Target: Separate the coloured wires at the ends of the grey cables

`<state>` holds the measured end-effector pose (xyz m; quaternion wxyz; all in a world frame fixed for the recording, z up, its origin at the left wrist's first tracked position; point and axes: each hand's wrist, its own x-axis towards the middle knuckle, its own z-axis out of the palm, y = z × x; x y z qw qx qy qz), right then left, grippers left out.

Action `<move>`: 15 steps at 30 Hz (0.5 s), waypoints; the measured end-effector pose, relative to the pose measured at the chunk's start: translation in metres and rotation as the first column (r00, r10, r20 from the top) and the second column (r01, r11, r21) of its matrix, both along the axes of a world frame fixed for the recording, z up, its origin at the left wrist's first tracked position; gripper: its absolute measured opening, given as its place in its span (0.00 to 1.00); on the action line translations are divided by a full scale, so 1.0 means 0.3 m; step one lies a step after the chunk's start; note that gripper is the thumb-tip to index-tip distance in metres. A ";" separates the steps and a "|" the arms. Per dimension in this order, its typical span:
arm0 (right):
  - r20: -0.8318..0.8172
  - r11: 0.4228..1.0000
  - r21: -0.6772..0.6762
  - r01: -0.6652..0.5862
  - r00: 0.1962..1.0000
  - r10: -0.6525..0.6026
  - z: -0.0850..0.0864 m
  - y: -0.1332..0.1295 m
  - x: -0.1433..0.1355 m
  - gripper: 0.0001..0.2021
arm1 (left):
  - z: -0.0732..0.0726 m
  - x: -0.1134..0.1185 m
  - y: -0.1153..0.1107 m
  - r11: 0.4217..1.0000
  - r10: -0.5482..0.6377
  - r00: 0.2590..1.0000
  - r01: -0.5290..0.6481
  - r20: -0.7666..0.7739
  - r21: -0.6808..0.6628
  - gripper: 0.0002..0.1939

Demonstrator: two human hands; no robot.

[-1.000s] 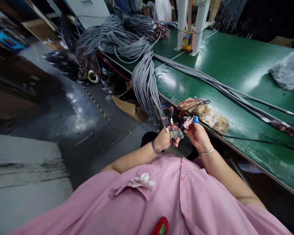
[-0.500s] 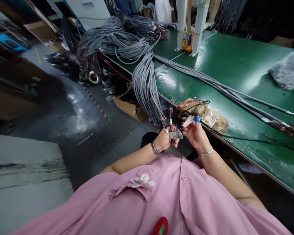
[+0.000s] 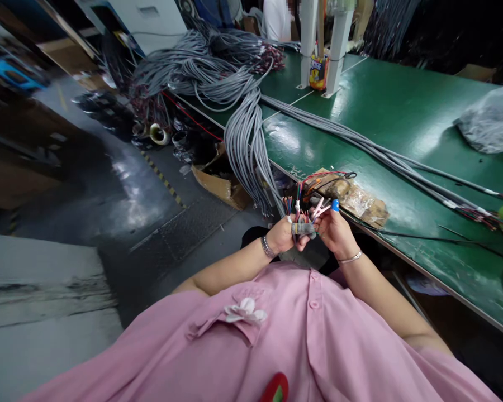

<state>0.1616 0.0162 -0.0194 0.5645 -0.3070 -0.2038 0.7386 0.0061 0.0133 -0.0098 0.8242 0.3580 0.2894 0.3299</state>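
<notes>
My left hand point(image 3: 281, 236) is closed around the ends of several grey cables, whose thin coloured wires point(image 3: 288, 205) fan out above the fingers. A grey finger cover point(image 3: 303, 229) sits on its thumb. Close beside it, my right hand point(image 3: 337, 235) pinches a small pink clip point(image 3: 319, 209) with two legs spread in a V, next to the wire ends. Blue tape point(image 3: 335, 205) wraps a fingertip of that hand. The exact contact between clip and wires is too small to make out.
A long grey cable bundle point(image 3: 245, 131) hangs over the edge of the green table point(image 3: 402, 106). Just past my hands lies a taped cardboard piece point(image 3: 366, 205) with red and black leads. An open carton point(image 3: 218, 181) stands below; a plastic bag point(image 3: 490, 120) lies at right.
The pink clip has turned in my right hand, and its two legs now show spread. My left hand keeps its hold on the cables; both hands have barely shifted.
</notes>
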 end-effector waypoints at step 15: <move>-0.064 0.999 -0.026 0.043 0.997 -0.044 -0.022 0.026 -0.030 0.20 | -0.033 0.000 0.009 0.997 0.048 0.999 -0.049 -0.017 -0.057 0.17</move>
